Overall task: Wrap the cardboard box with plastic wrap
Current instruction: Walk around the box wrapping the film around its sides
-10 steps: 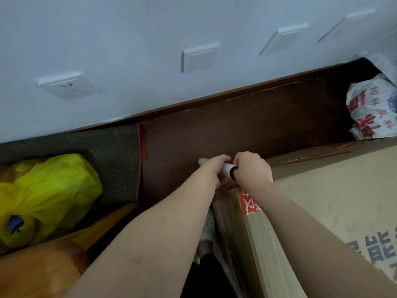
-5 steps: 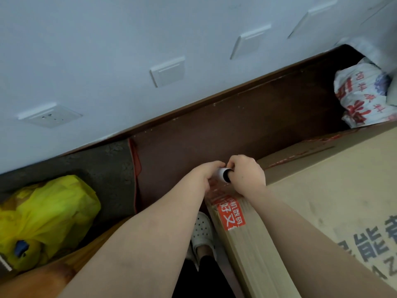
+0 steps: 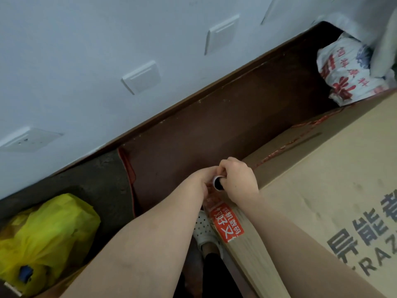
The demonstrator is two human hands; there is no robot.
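Note:
A large cardboard box (image 3: 335, 190) with grey printed letters fills the right side; a red label sits on its near corner edge. At that corner both my hands hold a white roll of plastic wrap (image 3: 217, 183), whose dark open core end faces me. My right hand (image 3: 238, 179) grips the roll from the right, fingers curled over it. My left hand (image 3: 205, 179) reaches in from the left and holds the roll's far part; its fingers are mostly hidden behind the wrist. The wrap film itself is too faint to make out.
A dark brown wooden panel (image 3: 214, 130) runs between the box and the white wall with switches (image 3: 141, 77). A yellow plastic bag (image 3: 47, 233) lies at lower left. A white printed sack (image 3: 348, 69) sits at upper right. A white shoe (image 3: 204, 229) shows below my arms.
The view has swung left and down, so the box corner and the red label show more. The roll has turned until its open end faces me. Both hands keep their grip.

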